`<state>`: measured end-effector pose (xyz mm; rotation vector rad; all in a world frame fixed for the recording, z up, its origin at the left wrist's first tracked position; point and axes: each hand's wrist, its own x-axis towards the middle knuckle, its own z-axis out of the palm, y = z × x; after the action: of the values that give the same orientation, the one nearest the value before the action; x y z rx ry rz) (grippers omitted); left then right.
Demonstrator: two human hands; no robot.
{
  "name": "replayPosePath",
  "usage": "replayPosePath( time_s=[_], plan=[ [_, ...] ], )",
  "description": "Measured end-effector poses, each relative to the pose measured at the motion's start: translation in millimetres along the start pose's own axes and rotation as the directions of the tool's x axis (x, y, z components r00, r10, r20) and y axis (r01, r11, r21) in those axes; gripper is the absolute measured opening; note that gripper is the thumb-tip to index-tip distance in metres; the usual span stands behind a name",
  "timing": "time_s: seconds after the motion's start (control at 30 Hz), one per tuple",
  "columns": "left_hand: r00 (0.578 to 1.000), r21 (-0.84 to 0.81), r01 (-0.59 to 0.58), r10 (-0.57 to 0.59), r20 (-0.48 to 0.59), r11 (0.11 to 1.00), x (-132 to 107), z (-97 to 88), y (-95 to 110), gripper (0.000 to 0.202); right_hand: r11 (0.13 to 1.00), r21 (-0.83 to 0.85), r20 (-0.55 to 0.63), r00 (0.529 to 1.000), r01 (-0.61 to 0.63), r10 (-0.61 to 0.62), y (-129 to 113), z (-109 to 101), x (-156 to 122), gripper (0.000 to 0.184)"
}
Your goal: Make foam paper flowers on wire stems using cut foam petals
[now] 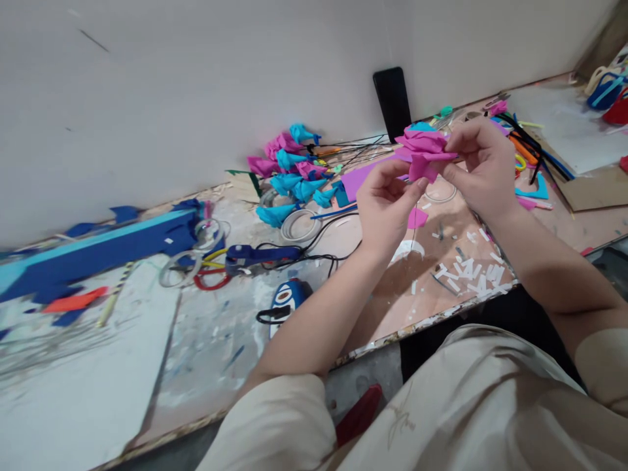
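Above the worktable I hold a pink folded paper flower (422, 152) between both hands. My left hand (387, 203) is curled under it, with fingertips pinching its lower edge. From the right side my right hand (478, 163) grips it, fingers closed on the petals. A bit of blue paper shows at the flower's top. Behind my hands a pile of pink and blue paper flowers (294, 173) on wire stems lies against the wall.
A black phone (392, 101) leans on the wall. A glue gun (258, 256), tape rolls (299, 226), blue foam strips (98, 248), white paper scraps (466, 268) and a purple sheet (360, 178) litter the table (235, 327). Pipe cleaners (530, 147) lie at the right.
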<state>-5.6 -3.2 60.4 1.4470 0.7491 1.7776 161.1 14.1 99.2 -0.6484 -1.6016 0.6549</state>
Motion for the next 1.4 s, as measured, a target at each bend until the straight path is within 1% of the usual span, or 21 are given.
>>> replayPosePath(
  time_s=[0.1,0.2,0.33,0.53,0.63,0.77,0.87,0.97,1.03,1.13,1.2,1.23,1.3,1.4],
  plan=[
    [1.000,0.003,0.005,-0.005,0.005,1.000,-1.2,0.6,-0.6,0.040,1.000,-0.017,-0.008,1.000,-0.017,0.017,-0.4,0.7,-0.9,0.029],
    [1.000,-0.005,0.022,-0.022,0.012,1.000,-2.2,0.9,-1.9,0.040,1.000,0.023,0.001,1.000,-0.007,0.007,0.6,1.0,-1.0,0.031],
    [1.000,-0.022,0.028,-0.028,-0.001,0.999,-2.6,2.2,-1.6,0.038,0.998,0.059,-0.011,1.000,0.012,-0.011,0.1,2.0,-1.3,0.029],
    [0.999,0.005,0.039,-0.039,-0.019,0.999,-5.1,6.7,7.8,0.037,0.994,-0.057,-0.043,0.995,-0.097,0.094,-4.5,3.1,-5.3,0.032],
    [0.999,0.016,0.047,-0.046,-0.028,0.999,-7.6,9.2,13.2,0.037,0.994,-0.093,-0.087,0.995,-0.064,0.056,-4.5,2.9,-7.7,0.031],
    [0.998,0.022,0.061,-0.060,-0.034,0.998,-9.3,10.5,15.5,0.038,0.995,-0.082,-0.079,0.996,-0.048,0.041,-4.9,2.8,-9.4,0.032],
    [0.997,0.017,0.063,-0.062,-0.049,0.998,-9.1,10.1,12.3,0.038,0.998,-0.050,-0.095,0.995,-0.032,0.027,-5.1,5.2,-9.4,0.040],
    [0.996,-0.005,0.076,-0.076,-0.054,0.997,-8.9,9.7,8.0,0.038,1.000,0.019,-0.119,0.993,0.000,0.002,-1.7,9.2,-11.1,0.051],
    [0.994,-0.021,0.092,-0.093,-0.051,0.995,-9.0,9.5,6.3,0.038,0.995,0.084,-0.099,0.994,-0.047,0.056,2.9,12.1,-14.0,0.058],
    [0.993,-0.037,0.109,-0.110,-0.040,0.993,-9.2,9.4,6.0,0.038,0.960,0.188,0.013,0.977,-0.209,0.211,10.6,16.0,-19.3,0.064],
    [0.993,-0.050,0.110,-0.112,-0.029,0.993,-9.4,9.5,6.5,0.038,0.928,0.254,0.081,0.962,-0.274,0.262,13.4,18.2,-21.8,0.066],
    [0.993,-0.058,0.111,-0.113,-0.027,0.992,-9.4,9.5,6.7,0.038,0.916,0.283,0.098,0.959,-0.284,0.266,13.6,19.2,-22.5,0.066],
    [0.992,-0.069,0.119,-0.121,-0.025,0.991,-9.5,9.3,6.9,0.038,0.909,0.320,0.097,0.963,-0.268,0.250,12.3,20.6,-22.8,0.064],
    [0.991,-0.068,0.135,-0.136,-0.014,0.989,-9.3,8.2,6.4,0.038,0.918,0.307,0.082,0.968,-0.251,0.238,8.8,21.2,-22.3,0.060]
  ],
)
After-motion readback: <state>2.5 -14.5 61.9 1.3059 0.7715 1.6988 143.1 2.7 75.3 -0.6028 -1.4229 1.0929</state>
